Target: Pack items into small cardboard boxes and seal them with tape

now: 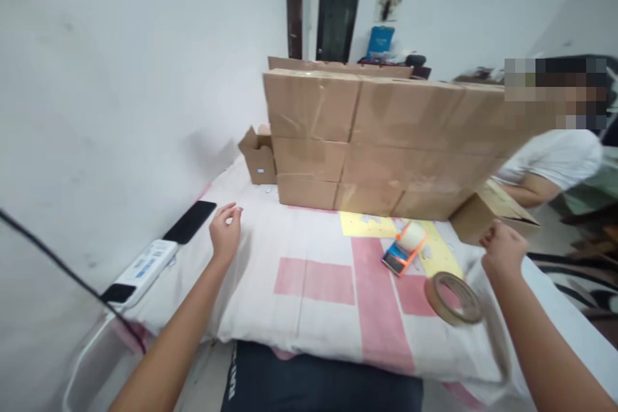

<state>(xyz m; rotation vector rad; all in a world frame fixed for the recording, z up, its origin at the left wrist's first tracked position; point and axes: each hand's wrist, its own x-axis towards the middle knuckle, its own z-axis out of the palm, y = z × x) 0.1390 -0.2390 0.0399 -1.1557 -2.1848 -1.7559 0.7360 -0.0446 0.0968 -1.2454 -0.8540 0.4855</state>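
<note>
My left hand [226,230] hovers over the left part of the cloth-covered table, fingers loosely curled with a gap at the thumb. Nothing shows in it. On the right, my right hand [505,250] is closed, in front of a small cardboard box [469,217]; whether it touches the box, or what its fingers hold, I cannot make out. Between my hands lie a roll of brown packing tape [437,306] and an orange tape dispenser [404,248] with a clear roll. Behind them stands a wall of taped cardboard boxes [371,148].
At the left edge are a black phone [190,222] and a white power strip [145,270] beside the wall, with a dark cable [53,259] nearby. A small opened carton [261,164] stands left of the stack. A person in a white shirt [560,158] is at right.
</note>
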